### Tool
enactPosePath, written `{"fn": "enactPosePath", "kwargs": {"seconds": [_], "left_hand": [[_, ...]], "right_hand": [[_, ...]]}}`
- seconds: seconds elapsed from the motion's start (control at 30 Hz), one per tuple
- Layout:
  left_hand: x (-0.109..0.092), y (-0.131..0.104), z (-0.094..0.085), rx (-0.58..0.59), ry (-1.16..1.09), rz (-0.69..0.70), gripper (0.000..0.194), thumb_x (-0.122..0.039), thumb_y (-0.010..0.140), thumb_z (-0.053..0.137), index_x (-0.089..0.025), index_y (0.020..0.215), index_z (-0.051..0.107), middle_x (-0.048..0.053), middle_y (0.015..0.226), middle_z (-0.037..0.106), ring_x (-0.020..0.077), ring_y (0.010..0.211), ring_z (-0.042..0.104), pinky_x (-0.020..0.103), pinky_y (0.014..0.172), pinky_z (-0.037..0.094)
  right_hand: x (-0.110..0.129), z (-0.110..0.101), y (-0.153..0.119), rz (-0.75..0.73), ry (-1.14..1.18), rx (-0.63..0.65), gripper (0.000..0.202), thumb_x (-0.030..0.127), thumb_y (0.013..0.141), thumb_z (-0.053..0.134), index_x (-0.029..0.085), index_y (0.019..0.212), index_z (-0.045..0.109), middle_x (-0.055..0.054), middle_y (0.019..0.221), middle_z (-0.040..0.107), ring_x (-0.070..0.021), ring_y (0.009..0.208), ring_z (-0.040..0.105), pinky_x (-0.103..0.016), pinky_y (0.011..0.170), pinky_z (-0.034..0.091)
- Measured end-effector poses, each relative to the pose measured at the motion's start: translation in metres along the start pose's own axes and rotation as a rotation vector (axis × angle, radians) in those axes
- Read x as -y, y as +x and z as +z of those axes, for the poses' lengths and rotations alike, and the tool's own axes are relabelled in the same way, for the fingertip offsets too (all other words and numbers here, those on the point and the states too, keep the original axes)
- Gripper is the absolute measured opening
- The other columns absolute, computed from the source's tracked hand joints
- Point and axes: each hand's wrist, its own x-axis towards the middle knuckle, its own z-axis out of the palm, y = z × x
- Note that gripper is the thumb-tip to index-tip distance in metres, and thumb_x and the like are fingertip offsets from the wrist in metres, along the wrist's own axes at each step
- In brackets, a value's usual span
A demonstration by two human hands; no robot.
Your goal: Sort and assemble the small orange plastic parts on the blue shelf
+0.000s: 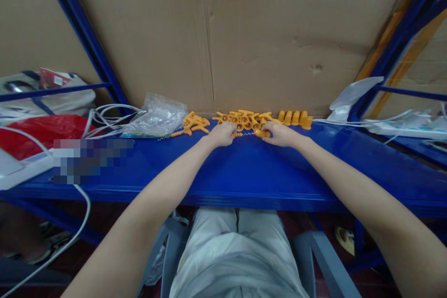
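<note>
Both hands reach to the back of the blue table (pixel 244 172). My left hand (pixel 222 134) is closed beside a small ribbed orange piece; what its fingers hold, if anything, is too small to tell. My right hand (pixel 279 133) has its fingers curled round an orange cup-like part (pixel 261 133). Between and behind the hands lie several orange hollow parts (pixel 247 123), open ends facing me. Small metal springs (pixel 248 133) lie between the hands. Orange branched pieces (pixel 193 123) are heaped left of my left hand. Orange cups (pixel 295 118) stand in a row at the right.
A clear plastic bag (pixel 157 114) lies at the back left, near white cables (pixel 104 116) and a red bag (pixel 42 132). Cardboard (pixel 244 32) rises behind the table. Blue frame posts (pixel 80 32) stand at both sides. White plastic (pixel 352 98) sits at the right.
</note>
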Motion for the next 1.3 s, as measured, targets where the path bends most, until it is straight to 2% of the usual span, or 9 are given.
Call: {"fn": "enactPosePath", "kwargs": {"seconds": [0.17,0.3,0.57,0.73,0.97,1.13,1.3], "left_hand": [[0.004,0.002,0.005,-0.052,-0.071,0.015,0.023,-0.015,0.090,0.054,-0.017,0.104,0.072,0.013,0.116,0.074,0.0293,0.114,0.068,0.038,0.095,0.055],[0.007,0.006,0.012,-0.099,-0.081,0.079,0.021,-0.016,0.089,0.053,-0.017,0.100,0.071,0.012,0.112,0.075,0.0285,0.109,0.069,0.038,0.093,0.056],[0.007,0.010,0.018,-0.151,-0.204,0.163,0.013,-0.018,0.087,0.058,-0.018,0.090,0.070,0.011,0.101,0.076,0.0264,0.099,0.071,0.036,0.087,0.057],[0.000,0.008,0.017,-0.221,-0.243,0.230,0.015,-0.023,0.092,0.059,-0.017,0.099,0.070,0.011,0.105,0.075,0.0265,0.105,0.070,0.038,0.092,0.056],[0.001,0.008,0.018,-0.322,-0.206,0.278,0.014,-0.019,0.092,0.058,-0.015,0.100,0.068,0.014,0.108,0.074,0.0282,0.109,0.069,0.042,0.096,0.055],[0.003,0.008,0.020,-0.351,-0.245,0.310,0.012,-0.017,0.093,0.057,-0.016,0.099,0.067,0.013,0.111,0.073,0.0268,0.110,0.068,0.041,0.097,0.054],[0.003,0.009,0.022,-0.336,-0.299,0.274,0.012,-0.015,0.091,0.056,-0.017,0.097,0.067,0.011,0.106,0.074,0.0255,0.106,0.069,0.039,0.095,0.054]], "right_hand": [[0.003,0.000,0.001,-0.035,0.024,-0.022,0.016,0.024,0.082,0.066,0.018,0.096,0.072,-0.013,0.104,0.073,-0.0286,0.099,0.067,-0.038,0.088,0.053],[0.004,0.000,0.001,-0.049,0.025,-0.037,0.016,0.023,0.082,0.066,0.018,0.096,0.072,-0.012,0.102,0.073,-0.0279,0.098,0.067,-0.038,0.087,0.053],[0.008,-0.008,-0.002,-0.020,-0.032,-0.026,0.024,0.022,0.082,0.065,0.018,0.104,0.076,-0.012,0.103,0.067,-0.0272,0.097,0.065,-0.038,0.088,0.052],[0.015,-0.008,-0.003,-0.077,-0.062,-0.042,0.028,0.020,0.085,0.063,0.018,0.110,0.075,-0.012,0.105,0.065,-0.0269,0.096,0.065,-0.038,0.088,0.052],[0.016,-0.006,-0.002,-0.087,-0.055,-0.052,0.027,0.023,0.091,0.059,0.016,0.113,0.073,-0.014,0.110,0.066,-0.0279,0.103,0.065,-0.039,0.092,0.052],[0.015,-0.004,-0.002,-0.083,-0.017,-0.044,0.025,0.023,0.090,0.060,0.017,0.110,0.074,-0.013,0.106,0.066,-0.0277,0.099,0.065,-0.038,0.089,0.052],[0.016,-0.001,-0.002,-0.102,-0.023,-0.062,0.031,0.024,0.093,0.057,0.018,0.119,0.072,-0.013,0.107,0.065,-0.0266,0.097,0.064,-0.038,0.087,0.052]]}}
